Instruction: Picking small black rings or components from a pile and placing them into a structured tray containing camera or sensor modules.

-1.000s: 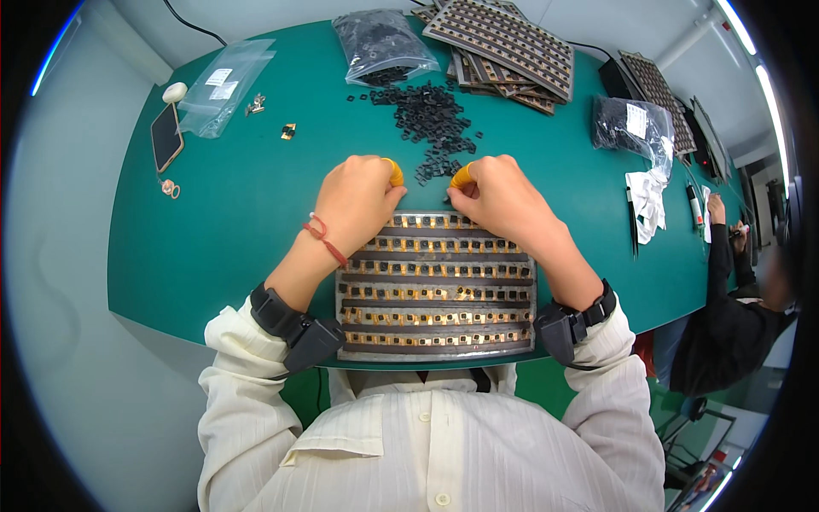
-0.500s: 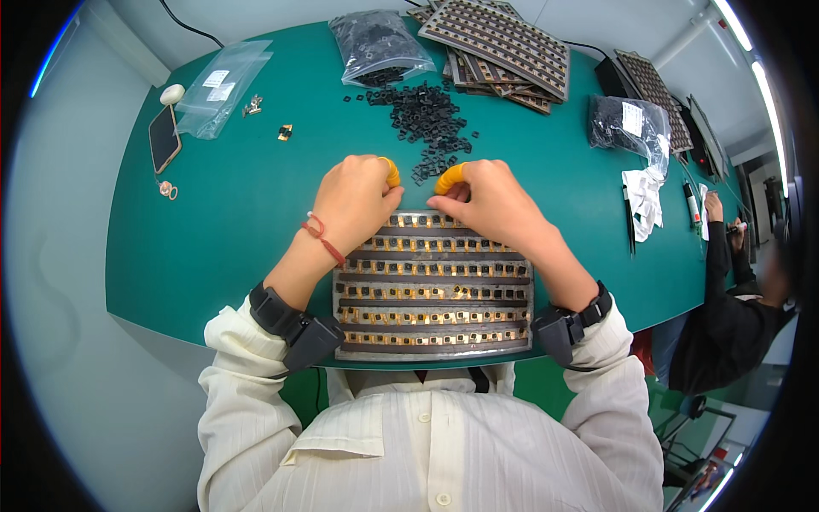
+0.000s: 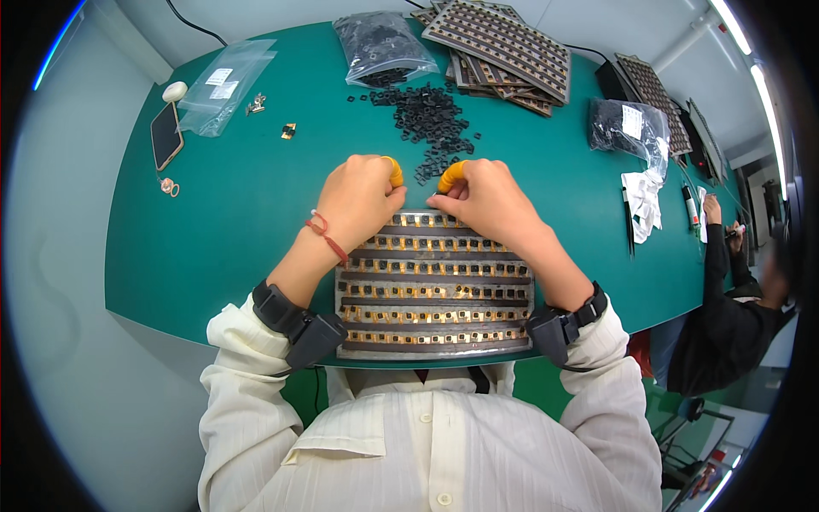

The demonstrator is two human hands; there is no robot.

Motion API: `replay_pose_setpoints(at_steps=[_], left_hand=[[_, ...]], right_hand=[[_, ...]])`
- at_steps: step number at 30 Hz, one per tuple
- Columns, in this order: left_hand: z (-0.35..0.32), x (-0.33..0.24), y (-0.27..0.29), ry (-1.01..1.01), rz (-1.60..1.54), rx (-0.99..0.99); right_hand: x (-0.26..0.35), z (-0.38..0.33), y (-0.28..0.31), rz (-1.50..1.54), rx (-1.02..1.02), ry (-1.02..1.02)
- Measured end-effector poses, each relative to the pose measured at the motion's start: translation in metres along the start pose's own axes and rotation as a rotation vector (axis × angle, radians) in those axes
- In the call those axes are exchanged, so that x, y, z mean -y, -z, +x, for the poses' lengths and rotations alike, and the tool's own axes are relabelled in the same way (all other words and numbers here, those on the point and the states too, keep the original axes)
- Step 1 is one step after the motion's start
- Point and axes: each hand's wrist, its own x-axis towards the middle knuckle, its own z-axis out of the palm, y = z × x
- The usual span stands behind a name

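A metal tray lies at the table's near edge, its rows filled with small black square parts on gold-coloured strips. Over its far left corner is my left hand, fingers curled and thumb pressed to the forefinger, which wears a yellow finger cover. Across from it, my right hand pinches in the same way, also with a yellow-covered forefinger, above the far right part of the tray. What either pinch holds is too small or hidden to make out. Just beyond the fingertips spreads a loose pile of small black square parts.
Behind the pile stands a clear bag of black parts, beside stacked trays. A phone and flat plastic bags lie far left. To the right are another bag, tweezers and a seated co-worker.
Both hands stay almost in place over the tray's far edge, still pinching. My right forearm has drawn in slightly. The whole view has shifted a little.
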Motion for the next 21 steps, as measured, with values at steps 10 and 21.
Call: replay_pose_setpoints(at_steps=[10,21], left_hand=[[0.000,0.006,-0.001,-0.019,-0.032,0.007],[-0.020,0.002,0.017,-0.127,-0.093,0.030]], right_hand=[[-0.008,0.001,0.008,-0.138,-0.090,0.043],[-0.007,0.002,-0.002,-0.070,-0.052,0.000]])
